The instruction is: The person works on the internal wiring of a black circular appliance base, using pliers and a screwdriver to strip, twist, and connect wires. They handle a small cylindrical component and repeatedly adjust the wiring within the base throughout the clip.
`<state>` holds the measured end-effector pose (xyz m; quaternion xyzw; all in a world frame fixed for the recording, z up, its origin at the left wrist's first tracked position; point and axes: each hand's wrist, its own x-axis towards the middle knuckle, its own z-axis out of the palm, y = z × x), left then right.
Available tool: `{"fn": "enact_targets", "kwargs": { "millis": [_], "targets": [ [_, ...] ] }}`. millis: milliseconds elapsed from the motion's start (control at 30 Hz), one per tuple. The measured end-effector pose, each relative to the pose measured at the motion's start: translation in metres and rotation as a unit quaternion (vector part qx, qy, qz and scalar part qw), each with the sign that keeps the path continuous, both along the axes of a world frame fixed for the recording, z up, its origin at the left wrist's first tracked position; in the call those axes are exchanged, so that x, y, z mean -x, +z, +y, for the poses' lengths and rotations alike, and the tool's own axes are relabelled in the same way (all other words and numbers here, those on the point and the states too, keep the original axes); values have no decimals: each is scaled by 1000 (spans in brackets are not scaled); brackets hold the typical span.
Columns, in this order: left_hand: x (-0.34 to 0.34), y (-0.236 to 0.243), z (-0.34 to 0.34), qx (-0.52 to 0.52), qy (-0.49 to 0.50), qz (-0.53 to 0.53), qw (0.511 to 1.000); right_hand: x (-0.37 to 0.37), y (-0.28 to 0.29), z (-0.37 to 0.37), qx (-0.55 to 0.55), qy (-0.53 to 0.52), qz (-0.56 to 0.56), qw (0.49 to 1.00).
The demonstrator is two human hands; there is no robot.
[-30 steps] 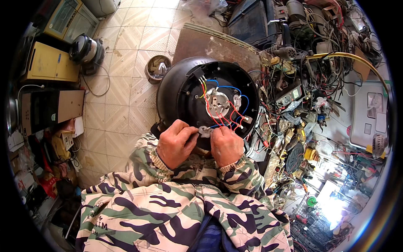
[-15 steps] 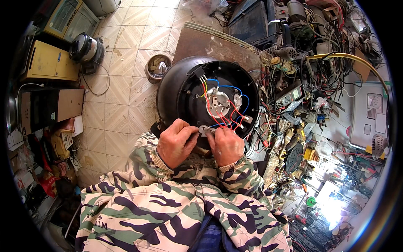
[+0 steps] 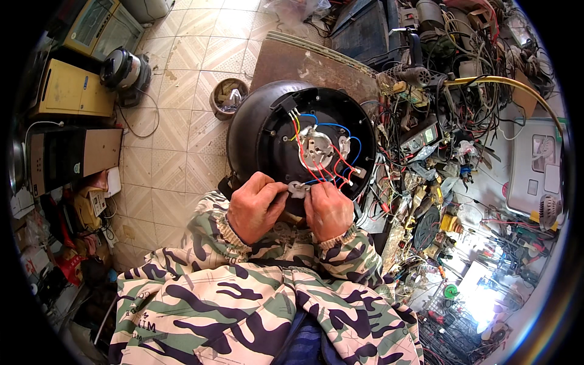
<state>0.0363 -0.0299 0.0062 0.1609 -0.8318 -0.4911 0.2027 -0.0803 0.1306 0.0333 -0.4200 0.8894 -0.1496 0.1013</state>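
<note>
In front of me a round black appliance housing [image 3: 246,131] stands with its hollow underside facing up. At its middle sits a silvery metal disc [image 3: 311,152], with red wires [image 3: 302,159] and blue wires [image 3: 332,125] running around it. Near the housing's close rim, a small pale metal bracket [image 3: 297,189] lies between my two hands. My left hand [image 3: 257,207] pinches its left side between thumb and forefinger. My right hand [image 3: 330,210] has its fingers closed at the bracket's right side, beside a blue wire end; the fingertips are partly hidden.
A brown board [image 3: 304,64] lies beyond the housing. To its left a round bin [image 3: 228,97] stands on the tiled floor. Cables, tools and a multimeter [image 3: 421,137] crowd the bench at right. A rice cooker [image 3: 121,68] and yellow cabinet [image 3: 76,86] stand at left.
My right fingers have shifted slightly away from the bracket's middle, so more of the bracket shows. The left hand and the housing look nearly unmoved.
</note>
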Motion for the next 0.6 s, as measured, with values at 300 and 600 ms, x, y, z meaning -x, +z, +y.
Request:
{"fn": "enact_targets", "kwargs": {
  "millis": [300, 600],
  "targets": [
    [0, -2, 0, 1, 1, 3, 1000, 0, 2, -1, 12, -20, -1, 1000],
    [0, -1, 0, -2, -1, 1, 1000, 1, -4, 1, 4, -9, -7, 1000]
  ]
}}
